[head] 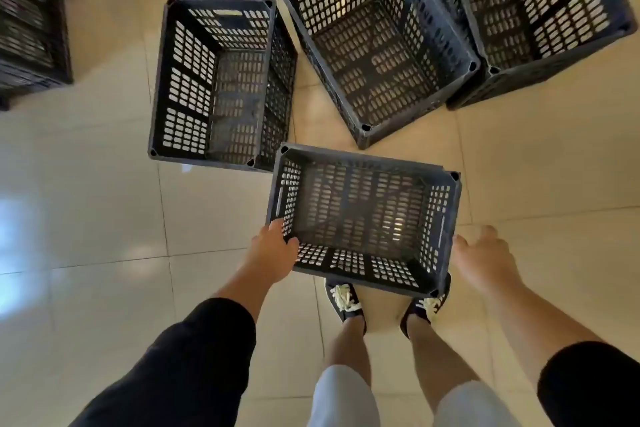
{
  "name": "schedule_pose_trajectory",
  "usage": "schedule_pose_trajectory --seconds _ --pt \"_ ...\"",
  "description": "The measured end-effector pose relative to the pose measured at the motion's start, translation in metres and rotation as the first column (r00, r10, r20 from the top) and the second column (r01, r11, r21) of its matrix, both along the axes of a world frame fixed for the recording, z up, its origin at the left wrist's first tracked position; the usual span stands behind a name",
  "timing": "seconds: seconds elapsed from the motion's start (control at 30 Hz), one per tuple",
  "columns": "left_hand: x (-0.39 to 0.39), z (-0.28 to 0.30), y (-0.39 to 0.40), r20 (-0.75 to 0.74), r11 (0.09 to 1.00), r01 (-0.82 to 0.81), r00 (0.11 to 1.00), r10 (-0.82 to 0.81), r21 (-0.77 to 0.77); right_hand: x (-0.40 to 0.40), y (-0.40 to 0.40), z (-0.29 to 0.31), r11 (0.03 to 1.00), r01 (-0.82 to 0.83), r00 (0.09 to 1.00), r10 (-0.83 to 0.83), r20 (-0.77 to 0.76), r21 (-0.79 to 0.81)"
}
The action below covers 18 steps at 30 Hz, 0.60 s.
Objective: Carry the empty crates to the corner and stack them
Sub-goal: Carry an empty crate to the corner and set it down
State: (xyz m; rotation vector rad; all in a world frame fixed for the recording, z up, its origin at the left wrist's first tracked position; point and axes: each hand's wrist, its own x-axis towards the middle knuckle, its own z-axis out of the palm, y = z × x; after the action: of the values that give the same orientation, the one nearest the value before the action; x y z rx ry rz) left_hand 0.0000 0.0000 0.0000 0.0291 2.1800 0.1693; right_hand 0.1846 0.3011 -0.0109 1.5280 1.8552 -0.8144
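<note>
Nearest black slotted crate (pixel 363 218) on the tiled floor (pixel 104 218), just ahead of two dark sneakers (pixel 346 302). Left hand (pixel 273 250) grips its near-left rim corner, fingers curled over the edge. Right hand (pixel 485 256) beside the right wall, fingers spread and relaxed, apparently not touching. Three more empty crates (pixel 221 83) beyond; crate stack (pixel 31 28) far left.
</note>
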Motion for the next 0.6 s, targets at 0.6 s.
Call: schedule_pose_trajectory --seconds 0.6 --pt "-0.068 -0.232 -0.025 -0.112 0.879 -0.473 0.872 0.476 0.056 0.028 -0.003 -0.233 0.961 0.263 0.965 -0.263 -0.011 0.086"
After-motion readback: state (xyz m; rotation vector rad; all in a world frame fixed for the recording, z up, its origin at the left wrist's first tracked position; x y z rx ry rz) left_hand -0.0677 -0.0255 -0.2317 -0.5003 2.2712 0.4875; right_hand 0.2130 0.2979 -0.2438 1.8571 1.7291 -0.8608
